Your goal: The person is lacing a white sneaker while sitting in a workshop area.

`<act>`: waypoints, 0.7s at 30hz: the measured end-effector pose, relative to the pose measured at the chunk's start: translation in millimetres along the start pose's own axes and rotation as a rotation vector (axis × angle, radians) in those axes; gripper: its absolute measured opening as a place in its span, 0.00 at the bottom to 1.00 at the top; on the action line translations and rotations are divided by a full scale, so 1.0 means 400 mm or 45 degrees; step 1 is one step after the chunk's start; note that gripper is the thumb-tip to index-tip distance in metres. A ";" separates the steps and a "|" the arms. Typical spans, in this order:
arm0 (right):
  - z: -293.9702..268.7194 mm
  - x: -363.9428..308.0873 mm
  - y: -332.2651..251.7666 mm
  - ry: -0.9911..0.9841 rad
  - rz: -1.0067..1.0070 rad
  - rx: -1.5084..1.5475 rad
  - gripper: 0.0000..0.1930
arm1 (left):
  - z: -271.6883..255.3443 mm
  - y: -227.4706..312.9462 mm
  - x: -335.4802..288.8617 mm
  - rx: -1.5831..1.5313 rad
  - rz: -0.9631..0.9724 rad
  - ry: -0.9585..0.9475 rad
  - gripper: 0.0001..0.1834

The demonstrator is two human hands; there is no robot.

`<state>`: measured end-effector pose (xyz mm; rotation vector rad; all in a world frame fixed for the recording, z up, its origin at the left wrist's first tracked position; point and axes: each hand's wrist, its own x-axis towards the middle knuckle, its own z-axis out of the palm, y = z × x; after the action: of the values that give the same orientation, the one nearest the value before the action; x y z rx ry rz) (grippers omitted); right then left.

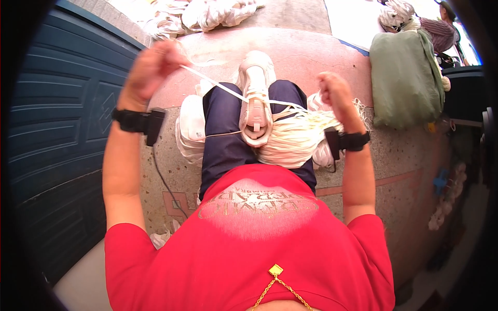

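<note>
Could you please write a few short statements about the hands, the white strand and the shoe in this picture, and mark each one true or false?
1. The left hand pulls a thin white strand taut. True.
2. The white lace-up sports shoe lies on the floor beside the person. False: it rests on the lap, on the dark blue trousers.
3. The right hand is closed in a fist above a bundle of cream-white strands. True.
4. Both wrists are bare. False: each carries a black wristband with a small black device.
5. The olive-green cloth bag hangs from the left hand. False: it stands apart, at the far right.
</note>
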<state>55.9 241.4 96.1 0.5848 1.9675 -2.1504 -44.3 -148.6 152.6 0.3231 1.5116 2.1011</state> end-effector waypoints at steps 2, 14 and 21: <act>0.032 -0.002 0.076 -0.190 -0.013 -0.094 0.11 | -0.068 0.103 -0.028 -0.298 0.211 0.131 0.13; 0.171 -0.007 0.211 -0.238 -0.113 -0.444 0.11 | -0.001 -0.143 -0.045 0.644 -0.160 0.695 0.09; 0.180 -0.022 0.215 -0.256 -0.299 -0.706 0.11 | 0.284 -0.416 0.047 1.517 0.000 0.135 0.12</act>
<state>84.2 159.6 24.7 0.0464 2.4532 -1.5647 40.6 -7.6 34.9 0.6062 2.6575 0.9758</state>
